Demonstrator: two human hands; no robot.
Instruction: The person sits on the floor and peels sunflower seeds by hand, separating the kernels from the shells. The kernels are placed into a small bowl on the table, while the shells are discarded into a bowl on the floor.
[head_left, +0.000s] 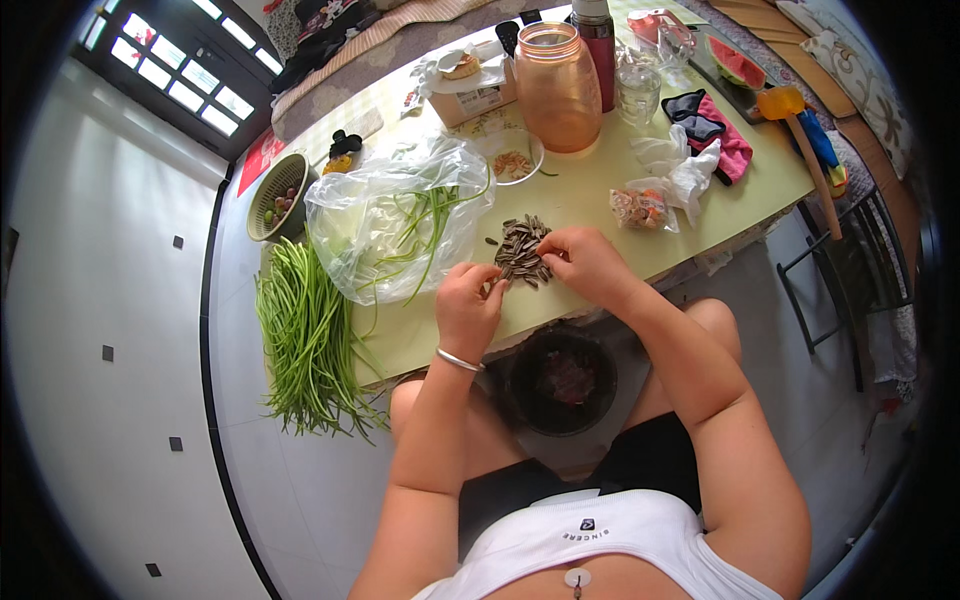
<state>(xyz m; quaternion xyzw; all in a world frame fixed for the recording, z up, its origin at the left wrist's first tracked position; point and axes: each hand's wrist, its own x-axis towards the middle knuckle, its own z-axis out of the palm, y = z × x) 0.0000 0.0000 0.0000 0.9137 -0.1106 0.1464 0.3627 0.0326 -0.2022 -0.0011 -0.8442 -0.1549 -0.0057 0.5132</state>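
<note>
Pale yellow tabletop [590,200], white tiled floor around it. We count one heap of striped seeds [522,252] near the front edge. Our left hand [467,305] has its fingers pinched together on a single seed beside the heap; our right hand [585,262] rests curled at the heap's right edge, fingers together. One clear plastic bag [395,220], one bundle of long green beans [305,335], one orange jar [557,88].
</note>
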